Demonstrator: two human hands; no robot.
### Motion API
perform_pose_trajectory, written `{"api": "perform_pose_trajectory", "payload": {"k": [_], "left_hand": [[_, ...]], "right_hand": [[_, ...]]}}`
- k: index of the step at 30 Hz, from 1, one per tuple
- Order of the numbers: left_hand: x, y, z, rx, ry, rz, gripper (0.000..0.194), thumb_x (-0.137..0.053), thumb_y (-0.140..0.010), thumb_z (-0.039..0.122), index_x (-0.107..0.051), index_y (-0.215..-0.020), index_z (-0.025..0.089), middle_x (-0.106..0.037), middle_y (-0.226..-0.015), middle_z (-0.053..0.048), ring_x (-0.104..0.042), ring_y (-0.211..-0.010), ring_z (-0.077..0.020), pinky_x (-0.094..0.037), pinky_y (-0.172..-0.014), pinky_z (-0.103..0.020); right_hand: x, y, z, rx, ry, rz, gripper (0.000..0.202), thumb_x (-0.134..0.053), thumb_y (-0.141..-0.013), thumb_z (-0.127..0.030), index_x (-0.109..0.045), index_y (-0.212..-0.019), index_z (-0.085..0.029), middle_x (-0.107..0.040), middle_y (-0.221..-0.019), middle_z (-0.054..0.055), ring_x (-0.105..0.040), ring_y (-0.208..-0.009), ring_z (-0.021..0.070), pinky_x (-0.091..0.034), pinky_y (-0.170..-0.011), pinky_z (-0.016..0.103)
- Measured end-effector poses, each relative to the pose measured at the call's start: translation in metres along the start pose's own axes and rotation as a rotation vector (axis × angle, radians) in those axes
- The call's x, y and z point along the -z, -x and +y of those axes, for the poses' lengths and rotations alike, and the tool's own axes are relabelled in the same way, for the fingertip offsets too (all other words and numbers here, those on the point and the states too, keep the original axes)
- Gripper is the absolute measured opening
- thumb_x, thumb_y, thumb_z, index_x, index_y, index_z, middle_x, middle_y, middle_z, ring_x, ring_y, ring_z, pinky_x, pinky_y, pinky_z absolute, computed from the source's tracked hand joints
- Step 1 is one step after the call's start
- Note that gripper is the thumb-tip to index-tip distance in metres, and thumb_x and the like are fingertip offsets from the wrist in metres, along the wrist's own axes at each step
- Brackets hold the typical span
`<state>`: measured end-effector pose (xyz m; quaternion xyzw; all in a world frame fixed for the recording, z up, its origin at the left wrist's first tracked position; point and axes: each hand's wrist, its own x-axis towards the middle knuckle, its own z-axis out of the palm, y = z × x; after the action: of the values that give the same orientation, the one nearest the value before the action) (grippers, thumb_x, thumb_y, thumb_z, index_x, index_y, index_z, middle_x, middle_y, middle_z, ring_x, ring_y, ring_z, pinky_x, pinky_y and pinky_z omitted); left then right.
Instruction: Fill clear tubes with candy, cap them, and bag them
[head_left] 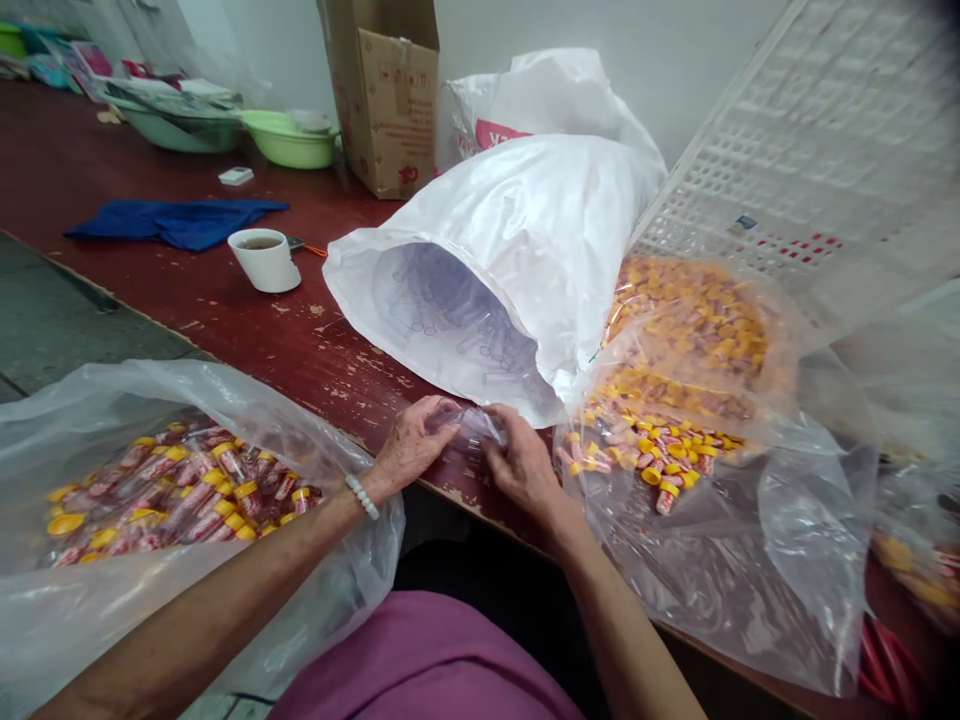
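Note:
Several clear plastic tubes [474, 428] are held at the table's front edge, between my two hands. My left hand [412, 442], with a beaded bracelet at the wrist, pinches their left end. On the other end, the fingers of my right hand [525, 465] are closed; how many tubes each hand grips I cannot tell. Just beyond lies a white sack [555, 210], its mouth facing me, with clear tubes inside. To the right, a clear plastic bag [795, 520] holds small filled tubes with yellow caps [667, 450]. Longer filled, yellow-capped tubes [180, 480] fill a bag [202, 385] at left.
On the dark red table [330, 350] stand a white cup [264, 262] of dark liquid, a blue cloth [180, 220], green basins [289, 140] and a cardboard box [397, 110]. A white plastic crate [810, 170] leans at the right.

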<state>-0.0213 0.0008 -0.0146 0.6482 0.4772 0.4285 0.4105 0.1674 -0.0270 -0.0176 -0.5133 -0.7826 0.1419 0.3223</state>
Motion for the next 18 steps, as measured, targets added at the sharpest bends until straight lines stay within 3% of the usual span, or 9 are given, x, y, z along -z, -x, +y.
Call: {"api": "perform_pose_trajectory", "payload": {"k": [3, 9, 14, 18], "left_hand": [[-0.002, 0.005, -0.001, -0.015, 0.005, 0.023, 0.021, -0.061, -0.076, 0.026, -0.064, -0.096, 0.019, -0.066, -0.095, -0.005, -0.059, -0.090, -0.0194, -0.043, -0.082, -0.029], [0.000, 0.006, -0.001, -0.013, 0.067, 0.027, 0.022, -0.063, -0.074, 0.022, -0.066, -0.096, 0.019, -0.067, -0.096, -0.005, -0.059, -0.091, -0.0189, -0.043, -0.087, -0.028], [0.008, -0.003, 0.007, -0.013, 0.121, 0.022, 0.025, -0.063, -0.072, 0.019, -0.068, -0.097, 0.019, -0.066, -0.110, -0.006, -0.059, -0.102, -0.0204, -0.041, -0.094, -0.029], [0.010, -0.008, 0.016, -0.075, 0.124, -0.050, 0.027, -0.062, -0.074, 0.020, -0.068, -0.100, 0.018, -0.061, -0.122, -0.006, -0.055, -0.112, -0.0212, -0.037, -0.102, -0.031]], "right_hand": [[-0.012, 0.017, -0.010, 0.096, 0.149, -0.081, 0.055, -0.045, -0.075, -0.007, -0.044, -0.129, -0.019, -0.056, -0.121, 0.011, -0.050, -0.111, 0.0241, -0.041, -0.093, 0.041], [-0.023, 0.015, -0.003, 0.033, 0.220, -0.049, 0.049, -0.044, -0.080, -0.011, -0.046, -0.129, -0.021, -0.054, -0.114, 0.011, -0.052, -0.104, 0.0230, -0.047, -0.086, 0.037], [-0.018, -0.001, 0.005, -0.007, 0.004, -0.048, 0.044, -0.043, -0.083, -0.013, -0.047, -0.127, -0.019, -0.058, -0.117, 0.009, -0.055, -0.108, 0.0197, -0.045, -0.093, 0.035], [-0.008, -0.006, 0.000, -0.073, -0.292, 0.046, 0.035, -0.047, -0.088, -0.023, -0.052, -0.122, -0.020, -0.061, -0.118, 0.006, -0.057, -0.109, 0.0176, -0.043, -0.097, 0.034]]}}
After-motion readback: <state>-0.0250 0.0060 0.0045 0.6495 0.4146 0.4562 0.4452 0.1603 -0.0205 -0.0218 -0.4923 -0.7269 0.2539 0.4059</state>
